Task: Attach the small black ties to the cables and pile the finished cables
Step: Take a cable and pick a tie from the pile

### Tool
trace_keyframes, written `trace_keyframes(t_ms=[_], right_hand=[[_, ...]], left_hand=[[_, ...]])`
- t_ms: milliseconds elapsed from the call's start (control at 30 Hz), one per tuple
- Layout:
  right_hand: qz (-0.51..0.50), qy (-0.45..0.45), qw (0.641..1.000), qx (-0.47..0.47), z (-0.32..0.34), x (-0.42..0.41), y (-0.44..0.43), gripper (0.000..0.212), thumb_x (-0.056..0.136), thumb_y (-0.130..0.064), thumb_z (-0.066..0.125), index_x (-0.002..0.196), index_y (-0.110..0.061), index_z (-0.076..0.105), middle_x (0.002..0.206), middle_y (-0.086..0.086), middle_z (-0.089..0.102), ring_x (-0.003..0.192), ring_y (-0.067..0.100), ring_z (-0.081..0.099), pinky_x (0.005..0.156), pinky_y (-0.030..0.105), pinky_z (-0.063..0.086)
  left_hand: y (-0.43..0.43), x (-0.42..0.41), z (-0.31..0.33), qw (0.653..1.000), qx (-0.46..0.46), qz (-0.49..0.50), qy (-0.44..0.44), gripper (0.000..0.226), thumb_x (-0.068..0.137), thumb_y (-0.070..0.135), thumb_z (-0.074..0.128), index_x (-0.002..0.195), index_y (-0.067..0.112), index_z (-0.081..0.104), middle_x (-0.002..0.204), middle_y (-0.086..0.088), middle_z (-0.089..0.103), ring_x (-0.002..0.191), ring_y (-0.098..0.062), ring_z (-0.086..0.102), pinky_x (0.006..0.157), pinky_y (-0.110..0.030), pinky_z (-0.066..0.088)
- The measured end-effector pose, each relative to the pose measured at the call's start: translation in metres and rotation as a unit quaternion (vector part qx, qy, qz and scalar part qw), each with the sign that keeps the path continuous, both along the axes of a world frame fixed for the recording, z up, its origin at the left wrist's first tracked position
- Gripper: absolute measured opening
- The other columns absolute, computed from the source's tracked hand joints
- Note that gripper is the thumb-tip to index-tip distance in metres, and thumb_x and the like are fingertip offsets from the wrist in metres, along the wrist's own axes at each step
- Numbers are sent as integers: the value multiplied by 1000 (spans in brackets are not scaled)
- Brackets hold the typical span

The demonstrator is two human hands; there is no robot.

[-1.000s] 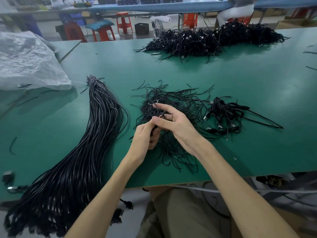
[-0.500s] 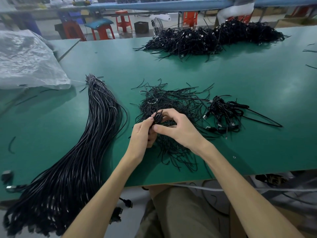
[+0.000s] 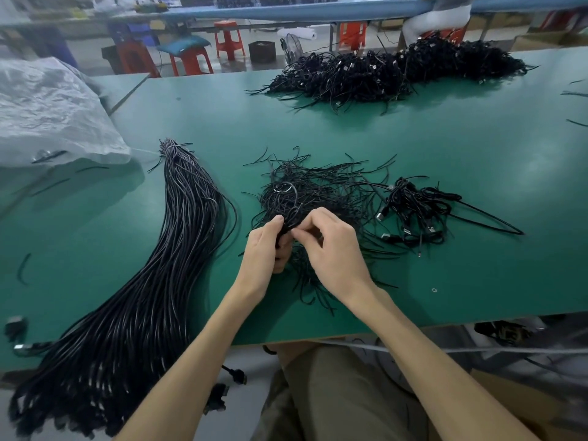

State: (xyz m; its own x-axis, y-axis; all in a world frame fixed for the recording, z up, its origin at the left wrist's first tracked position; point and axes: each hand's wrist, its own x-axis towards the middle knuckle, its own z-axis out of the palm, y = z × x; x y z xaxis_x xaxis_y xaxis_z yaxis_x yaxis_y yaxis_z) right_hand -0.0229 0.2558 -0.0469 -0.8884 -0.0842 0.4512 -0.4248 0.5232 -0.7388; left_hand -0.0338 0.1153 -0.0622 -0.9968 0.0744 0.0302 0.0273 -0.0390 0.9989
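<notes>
- The small coiled black cable (image 3: 287, 223) is held between both hands, low over the green table (image 3: 445, 148), at the near edge of the ties.
- The left hand (image 3: 267, 248) grips the coil, its fingers (image 3: 276, 223) curled round the loops from the left.
- The right hand (image 3: 334, 249) pinches the coil's top between thumb and forefinger; the other fingers are bent in. A tie is probably in that pinch, but it is too thin to tell from the cable.
- The step in hand looks like binding the coil. To do it well, keep the left grip firm so the loops cannot spring apart. Lay one tie round the middle and twist its ends snug.
- The heap of loose thin black ties (image 3: 318, 189) lies under and behind the hands; draw one strand without dragging others.
- The small pile of tied black cables (image 3: 416, 214), with silver plugs showing, lies near on the right, likely where this one goes.
- The long bundle of straight black cables (image 3: 159, 265) lies to the left, its ends hanging over the near edge.
- A larger black cable heap (image 3: 397, 71) lies at the far side, and a crumpled clear plastic bag (image 3: 47, 113) at far left.
</notes>
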Motion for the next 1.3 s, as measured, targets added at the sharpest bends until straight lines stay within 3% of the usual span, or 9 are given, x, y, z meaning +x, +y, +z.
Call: trace_keyframes(t_ms=[200, 300, 467, 633, 733, 900, 1100, 1200, 1300], right_hand=[[-56, 142, 970, 187, 7, 5, 7, 15, 99, -12, 63, 85, -9, 58, 88, 1, 58, 85, 20, 55, 72, 33, 52], [-54, 170, 964, 195, 17, 3, 18, 14, 98, -6, 64, 85, -7, 58, 87, 2, 56, 83, 21, 53, 71, 31, 50], [-13, 185, 978, 98, 29, 6, 24, 10, 93, 4, 60, 85, -2, 57, 86, 2, 52, 81, 18, 45, 73, 21, 34], [38, 142, 986, -84, 43, 18, 22, 22, 87, 10, 66, 79, -7, 54, 82, -4, 46, 73, 11, 44, 69, 18, 34], [60, 109, 976, -178, 46, 22, 20, 19, 90, 0, 68, 80, -10, 55, 79, -3, 53, 74, 8, 51, 71, 19, 43], [34, 15, 975, -218, 30, 24, 13, 6, 93, -2, 70, 87, -3, 70, 88, 4, 68, 79, 12, 65, 72, 21, 51], [-7, 209, 956, 206, 12, 27, 25, 14, 88, 10, 69, 86, -2, 62, 85, 9, 56, 79, 28, 53, 65, 35, 48], [-10, 201, 955, 218, 16, 27, 34, 25, 78, 17, 71, 86, -3, 59, 87, 9, 54, 80, 28, 50, 63, 37, 47], [-18, 194, 967, 165, 24, 25, 37, 24, 78, 15, 70, 84, -3, 57, 86, 6, 54, 81, 26, 50, 63, 39, 46]], left_hand=[[3, 8, 18, 973, -204, 43, 103, 47, 110, 26, 43, 72, 1, 53, 52, -13, 57, 43, -27, 53, 50, -30, 41], [-7, 17, 44, 981, -163, 14, 101, 23, 110, 13, 42, 107, 6, 63, 73, -10, 72, 55, -30, 70, 49, -34, 56], [-16, 27, 80, 962, -187, -89, 180, 28, 104, -4, 50, 126, 7, 63, 88, -9, 70, 77, -14, 70, 67, -38, 59], [-11, 25, 90, 846, -400, 19, 352, 29, 98, 35, 60, 123, 27, 73, 109, 2, 52, 104, -18, 42, 95, -15, 31], [-5, 22, 96, 807, -429, -1, 405, 30, 104, 34, 55, 121, 18, 73, 125, 5, 65, 118, -17, 54, 111, -25, 29], [12, 26, 92, 837, -492, 72, 231, 50, 106, 55, 35, 78, 19, 57, 65, 4, 64, 66, -21, 60, 67, -39, 48], [19, 28, 93, 874, -485, 0, -25, 26, 106, 46, 47, 104, 20, 52, 71, 0, 74, 62, -24, 70, 72, -40, 56], [5, 34, 107, 939, -312, -142, -38, 25, 112, 30, 36, 117, 15, 55, 85, -5, 79, 68, -29, 75, 77, -47, 61], [-14, 34, 119, 942, -205, -265, 7, 31, 112, 18, 34, 127, 2, 57, 103, -13, 78, 90, -33, 76, 79, -40, 60]])
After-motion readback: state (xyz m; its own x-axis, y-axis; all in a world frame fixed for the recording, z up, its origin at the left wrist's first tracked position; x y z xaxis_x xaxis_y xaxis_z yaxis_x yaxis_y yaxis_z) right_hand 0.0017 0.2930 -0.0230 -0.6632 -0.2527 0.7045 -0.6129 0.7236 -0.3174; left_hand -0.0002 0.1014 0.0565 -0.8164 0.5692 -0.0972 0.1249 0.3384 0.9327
